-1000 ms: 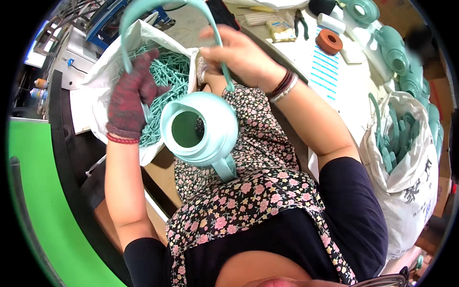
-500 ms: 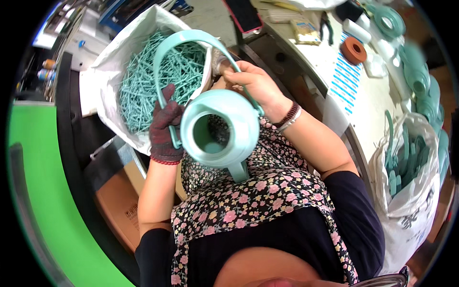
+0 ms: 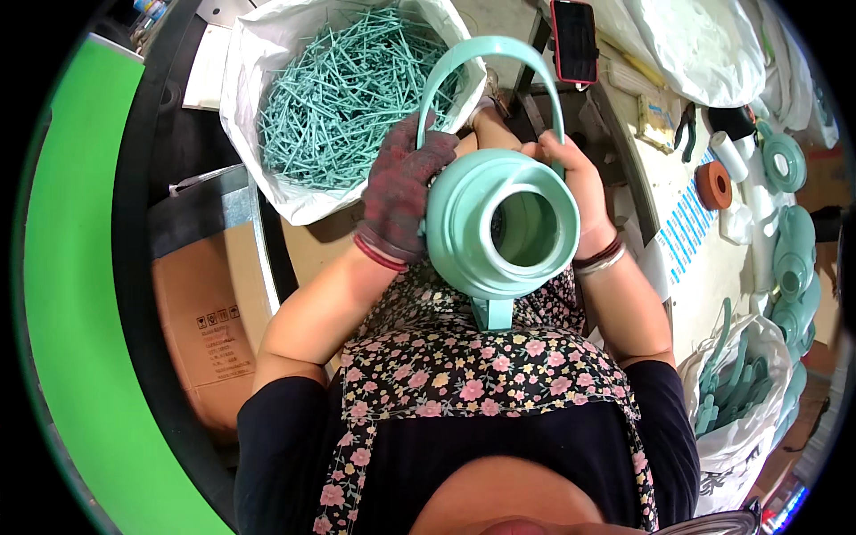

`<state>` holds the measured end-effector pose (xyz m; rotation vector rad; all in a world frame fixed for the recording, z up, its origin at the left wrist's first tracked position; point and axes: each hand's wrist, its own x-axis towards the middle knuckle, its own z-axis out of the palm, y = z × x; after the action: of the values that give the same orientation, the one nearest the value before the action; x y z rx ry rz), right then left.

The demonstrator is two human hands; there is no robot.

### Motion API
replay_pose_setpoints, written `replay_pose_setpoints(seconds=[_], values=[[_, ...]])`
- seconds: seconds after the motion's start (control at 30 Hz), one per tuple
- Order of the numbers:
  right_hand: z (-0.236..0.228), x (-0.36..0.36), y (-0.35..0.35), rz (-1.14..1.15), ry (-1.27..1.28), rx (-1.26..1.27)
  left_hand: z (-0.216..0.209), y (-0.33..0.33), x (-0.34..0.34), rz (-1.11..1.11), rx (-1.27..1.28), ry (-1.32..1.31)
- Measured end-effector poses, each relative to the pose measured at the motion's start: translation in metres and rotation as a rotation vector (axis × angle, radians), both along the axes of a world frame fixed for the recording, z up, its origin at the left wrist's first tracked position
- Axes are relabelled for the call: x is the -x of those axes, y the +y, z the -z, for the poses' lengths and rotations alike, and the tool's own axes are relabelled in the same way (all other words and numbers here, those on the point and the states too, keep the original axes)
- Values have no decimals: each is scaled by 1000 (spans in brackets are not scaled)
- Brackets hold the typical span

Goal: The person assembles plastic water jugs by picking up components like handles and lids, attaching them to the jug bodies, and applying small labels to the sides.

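1. The gloved left hand (image 3: 397,192) is gripping the arched handle (image 3: 490,45) at its left end.
2. The right hand (image 3: 581,192) is pinching its right end.
3. The teal pot (image 3: 465,227) is sitting between both hands, before the apron (image 3: 481,379).

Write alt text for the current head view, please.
A gloved left hand and bare right hand hold a teal plastic jug with an arched handle, over a floral apron. At upper left, a white sack holds thin teal sticks; at right is a cluttered workbench.
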<state>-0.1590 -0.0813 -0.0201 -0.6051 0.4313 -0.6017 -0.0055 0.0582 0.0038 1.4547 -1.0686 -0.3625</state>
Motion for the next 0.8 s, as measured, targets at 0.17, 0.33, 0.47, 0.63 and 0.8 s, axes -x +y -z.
replay_pose_setpoints(seconds=[0.17,0.33,0.47,0.63,0.8], values=[[-4,7,-1,301,-167,861,-36,6,5,248,145,548],[-59,45,14,329,94,1412,-14,-22,-11,-14,95,719],[-75,48,28,517,505,1586,-16,-31,26,12,85,519],[-84,96,-18,549,366,1249,36,-33,3,-32,-298,683],[-106,271,-112,923,-118,493,86,28,-33,-78,-471,280]])
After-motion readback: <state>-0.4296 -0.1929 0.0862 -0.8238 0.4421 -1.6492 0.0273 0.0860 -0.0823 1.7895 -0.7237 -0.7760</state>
